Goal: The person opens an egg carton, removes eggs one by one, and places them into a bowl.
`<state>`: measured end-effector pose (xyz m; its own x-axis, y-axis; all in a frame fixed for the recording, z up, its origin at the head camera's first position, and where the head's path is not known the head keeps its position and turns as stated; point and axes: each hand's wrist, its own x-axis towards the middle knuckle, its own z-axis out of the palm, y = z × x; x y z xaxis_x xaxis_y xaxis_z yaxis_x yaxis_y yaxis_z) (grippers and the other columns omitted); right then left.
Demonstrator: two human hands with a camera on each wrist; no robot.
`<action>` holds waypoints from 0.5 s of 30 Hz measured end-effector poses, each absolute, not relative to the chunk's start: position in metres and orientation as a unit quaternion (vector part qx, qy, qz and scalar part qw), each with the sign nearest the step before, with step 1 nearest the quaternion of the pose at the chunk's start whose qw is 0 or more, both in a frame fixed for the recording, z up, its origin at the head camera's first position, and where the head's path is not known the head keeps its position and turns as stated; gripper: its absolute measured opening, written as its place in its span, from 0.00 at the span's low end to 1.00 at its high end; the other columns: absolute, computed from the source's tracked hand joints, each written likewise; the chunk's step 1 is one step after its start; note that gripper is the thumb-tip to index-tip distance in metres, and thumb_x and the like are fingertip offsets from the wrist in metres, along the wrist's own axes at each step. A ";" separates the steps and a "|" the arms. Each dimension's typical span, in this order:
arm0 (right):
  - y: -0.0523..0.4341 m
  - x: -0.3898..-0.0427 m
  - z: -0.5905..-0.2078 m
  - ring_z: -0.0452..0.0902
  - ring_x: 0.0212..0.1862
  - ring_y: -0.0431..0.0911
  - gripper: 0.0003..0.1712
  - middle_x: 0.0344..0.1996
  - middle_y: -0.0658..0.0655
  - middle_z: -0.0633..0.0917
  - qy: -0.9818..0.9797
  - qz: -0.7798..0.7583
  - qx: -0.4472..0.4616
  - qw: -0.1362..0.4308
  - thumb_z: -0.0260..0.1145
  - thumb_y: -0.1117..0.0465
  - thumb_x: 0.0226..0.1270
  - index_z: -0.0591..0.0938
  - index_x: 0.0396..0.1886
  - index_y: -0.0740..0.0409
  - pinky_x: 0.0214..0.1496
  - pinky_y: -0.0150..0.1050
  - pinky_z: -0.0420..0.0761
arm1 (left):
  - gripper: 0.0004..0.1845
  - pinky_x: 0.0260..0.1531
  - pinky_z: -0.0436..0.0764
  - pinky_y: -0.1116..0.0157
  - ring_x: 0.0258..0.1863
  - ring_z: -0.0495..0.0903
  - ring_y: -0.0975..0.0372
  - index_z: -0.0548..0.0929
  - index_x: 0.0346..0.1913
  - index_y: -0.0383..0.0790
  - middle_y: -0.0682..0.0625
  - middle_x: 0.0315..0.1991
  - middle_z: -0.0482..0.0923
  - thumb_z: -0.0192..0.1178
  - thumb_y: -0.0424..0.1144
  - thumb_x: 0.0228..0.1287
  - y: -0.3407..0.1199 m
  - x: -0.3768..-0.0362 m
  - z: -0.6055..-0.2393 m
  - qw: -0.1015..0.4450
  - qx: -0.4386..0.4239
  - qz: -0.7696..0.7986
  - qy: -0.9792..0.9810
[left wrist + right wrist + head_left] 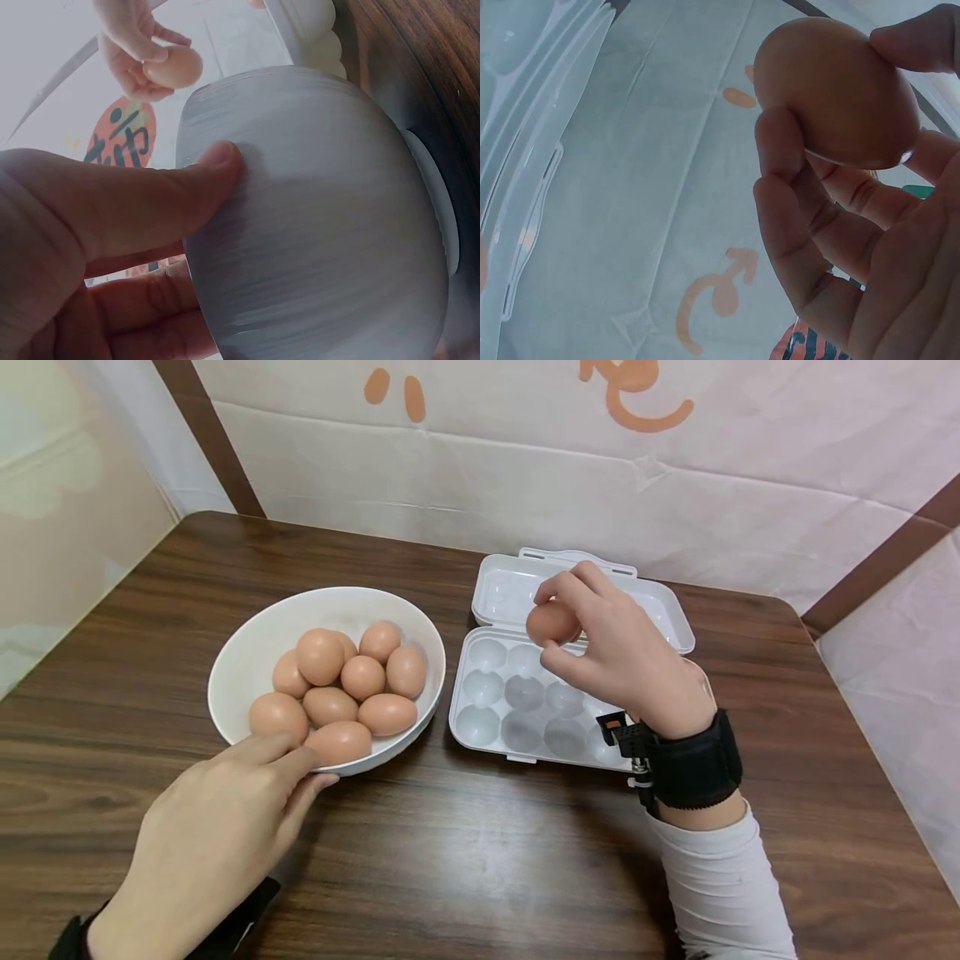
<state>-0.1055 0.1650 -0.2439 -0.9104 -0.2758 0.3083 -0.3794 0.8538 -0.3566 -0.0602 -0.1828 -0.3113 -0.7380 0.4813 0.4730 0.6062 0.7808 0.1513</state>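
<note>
At the near rim of a white bowl (243, 672), my left hand (213, 827) grips with the thumb against the outer wall and the fingers over the edge. Several brown eggs (363, 677) lie piled in the bowl. My right hand (622, 652) pinches a brown egg (551, 624) between thumb and fingers, raised over a white plastic egg box (480, 727). In the right wrist view that egg (836, 94) shows whole between the fingertips. The visible cups of the box hold no eggs; its right side is partly hidden by my right hand and wrist.
The open lid (501, 589) of the box lies back towards the wall. Bowl and box stand side by side on a brown wooden table (465, 868). A pale printed wall sheet (510, 468) rises behind the table's far edge.
</note>
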 end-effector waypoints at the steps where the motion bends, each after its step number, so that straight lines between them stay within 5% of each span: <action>1: 0.163 -0.107 -0.244 0.76 0.41 0.43 0.17 0.44 0.51 0.75 -0.954 0.210 0.175 0.125 0.59 0.64 0.56 0.77 0.47 0.54 0.47 0.40 0.74 | 0.14 0.13 0.66 0.55 0.18 0.75 0.51 0.85 0.36 0.44 0.51 0.24 0.72 0.75 0.39 0.43 -0.183 -0.060 -0.311 0.208 -0.293 -0.149 -0.921; 15: 0.120 -0.126 -0.230 0.72 0.41 0.42 0.18 0.43 0.51 0.76 -0.926 0.229 0.268 0.135 0.60 0.64 0.56 0.78 0.48 0.56 0.47 0.36 0.73 | 0.14 0.14 0.65 0.57 0.18 0.74 0.53 0.86 0.36 0.45 0.52 0.24 0.73 0.75 0.40 0.42 -0.187 -0.059 -0.310 0.206 -0.292 -0.147 -0.922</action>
